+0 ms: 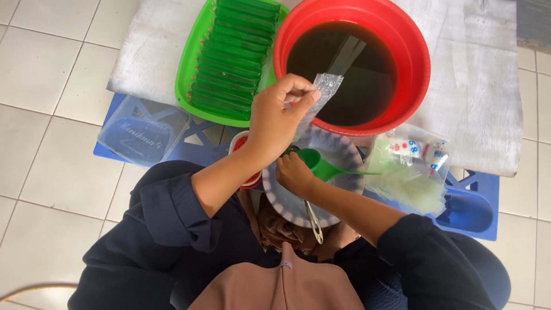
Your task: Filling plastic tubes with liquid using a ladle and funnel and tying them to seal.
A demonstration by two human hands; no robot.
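My left hand is raised over the near rim of a red basin and pinches the top of a narrow clear plastic sleeve, which hangs down at a slant. Just below, my right hand grips a green funnel whose thin spout points right. The funnel sits over a round bowl with a patterned rim. Dark brown liquid fills the basin.
A green tray left of the basin holds rows of filled green sleeves. A clear lid lies on a blue stand. A pack of empty sleeves lies right. A metal tool lies near my chest; a small red container sits under my left forearm.
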